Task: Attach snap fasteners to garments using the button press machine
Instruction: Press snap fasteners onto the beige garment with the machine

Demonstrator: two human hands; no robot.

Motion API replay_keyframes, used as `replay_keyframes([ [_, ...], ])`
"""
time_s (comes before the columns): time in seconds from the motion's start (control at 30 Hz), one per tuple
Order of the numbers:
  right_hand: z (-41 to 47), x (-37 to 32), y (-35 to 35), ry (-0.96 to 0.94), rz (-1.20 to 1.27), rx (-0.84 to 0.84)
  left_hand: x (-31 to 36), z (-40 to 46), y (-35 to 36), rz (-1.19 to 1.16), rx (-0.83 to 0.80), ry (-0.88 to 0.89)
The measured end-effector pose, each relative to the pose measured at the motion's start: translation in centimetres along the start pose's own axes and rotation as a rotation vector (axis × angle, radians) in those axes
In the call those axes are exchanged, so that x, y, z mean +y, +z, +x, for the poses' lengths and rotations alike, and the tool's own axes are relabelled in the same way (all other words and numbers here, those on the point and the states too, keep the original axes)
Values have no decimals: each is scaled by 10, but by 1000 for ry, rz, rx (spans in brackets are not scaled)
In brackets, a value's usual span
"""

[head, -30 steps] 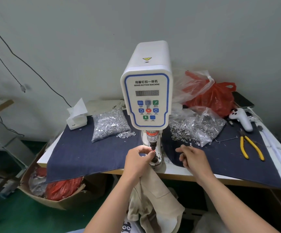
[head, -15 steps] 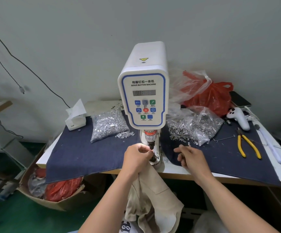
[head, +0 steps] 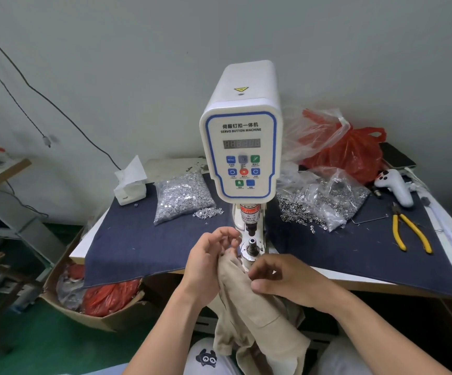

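The white servo button machine [head: 242, 147] stands at the middle of the table. Its lower die [head: 252, 246] is uncovered, with the upper punch [head: 251, 229] a short way above it. A beige garment [head: 257, 323] hangs from the table's front edge down to my lap. My left hand [head: 210, 259] grips the garment's top edge just left of the die, fingers curled. My right hand [head: 284, 278] pinches the cloth just below and right of the die, thumb on the fabric.
A bag of silver snap parts [head: 181, 196] lies left of the machine and a bag of ring parts [head: 325, 204] right of it, both on a dark denim cloth [head: 138, 239]. Yellow pliers [head: 408, 234], a white controller [head: 394, 185], a red bag [head: 352, 155] and a tissue box [head: 130, 185] lie around.
My left hand has drawn back from the die, which now shows. My right hand left the denim cloth and took hold of the garment below the die.
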State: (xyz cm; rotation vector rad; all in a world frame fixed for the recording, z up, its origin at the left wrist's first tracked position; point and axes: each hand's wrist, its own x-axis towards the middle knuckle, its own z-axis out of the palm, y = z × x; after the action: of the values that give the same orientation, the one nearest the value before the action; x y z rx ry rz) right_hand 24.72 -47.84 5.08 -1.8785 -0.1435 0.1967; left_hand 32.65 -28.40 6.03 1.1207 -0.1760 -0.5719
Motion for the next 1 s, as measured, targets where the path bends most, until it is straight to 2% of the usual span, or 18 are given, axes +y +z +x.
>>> replay_keyframes([
  [0.13, 2, -1, 3, -12, -38, 33, 2, -4, -2, -64, -133, 48],
  [0.23, 1, -4, 7, -19, -46, 34, 2, -6, -2, 21, -225, 72],
  [0.37, -2, -11, -1, -97, 136, 110, 1, -12, -9, 382, -228, 114],
  [0.5, -3, -17, -6, -97, 281, 89, 11, -15, -11, 802, -270, 69],
  [0.57, -2, -19, -9, -72, 207, 91, 14, -15, -17, 881, -325, 41],
  [0.67, 0, -18, -21, 22, -153, -23, 11, -18, -25, 671, -325, 83],
  [0.73, 2, -12, -25, 68, -423, -103, 0, -15, -29, 541, -270, 74],
  [0.77, 4, -10, -26, 78, -464, -104, -4, -12, -30, 485, -222, 57],
  [0.8, 5, -7, -27, 77, -398, -84, -9, -10, -31, 455, -176, 37],
  [0.9, 10, 7, -30, 57, 134, 69, -18, 0, -30, 587, -98, 16],
  [1.0, 15, 20, -27, 124, 282, 198, -24, 10, -25, 635, -41, 17],
])
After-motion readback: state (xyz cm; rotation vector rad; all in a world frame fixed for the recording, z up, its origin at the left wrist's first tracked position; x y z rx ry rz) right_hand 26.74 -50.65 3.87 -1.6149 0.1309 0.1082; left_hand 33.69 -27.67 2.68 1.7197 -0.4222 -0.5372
